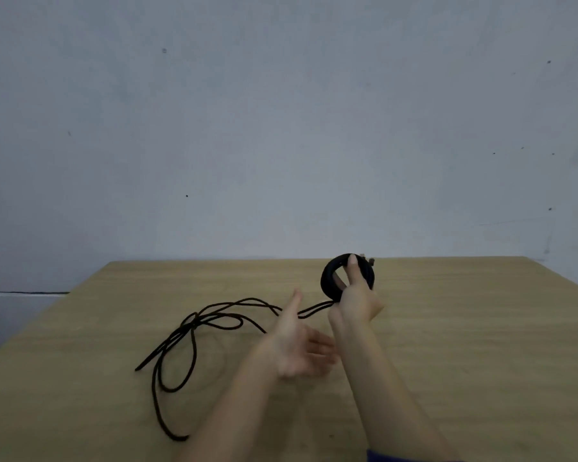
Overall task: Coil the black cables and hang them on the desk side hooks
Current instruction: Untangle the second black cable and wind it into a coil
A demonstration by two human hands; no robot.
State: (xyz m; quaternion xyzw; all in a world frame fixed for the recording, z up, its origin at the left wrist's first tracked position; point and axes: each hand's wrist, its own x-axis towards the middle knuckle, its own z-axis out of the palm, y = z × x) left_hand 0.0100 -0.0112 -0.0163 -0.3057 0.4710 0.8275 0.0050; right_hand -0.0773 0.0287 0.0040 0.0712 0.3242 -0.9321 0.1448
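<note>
Our half-coiled black cable (189,325)
Our right hand (356,301) grips the coil (326,278); our blurred left hand (297,348), at seven o'clock, spreads released fingers.

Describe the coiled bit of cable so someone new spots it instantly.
On the wooden desk against the grey wall, look near the far edge, right of centre. There the right hand grips a black coil, held upright. Unlike the loose cable sprawled flat to its left, it is a compact ring.

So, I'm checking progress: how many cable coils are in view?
1: the coil gripped in the right hand above the desk. The loose cable on the desk is uncoiled.
</note>
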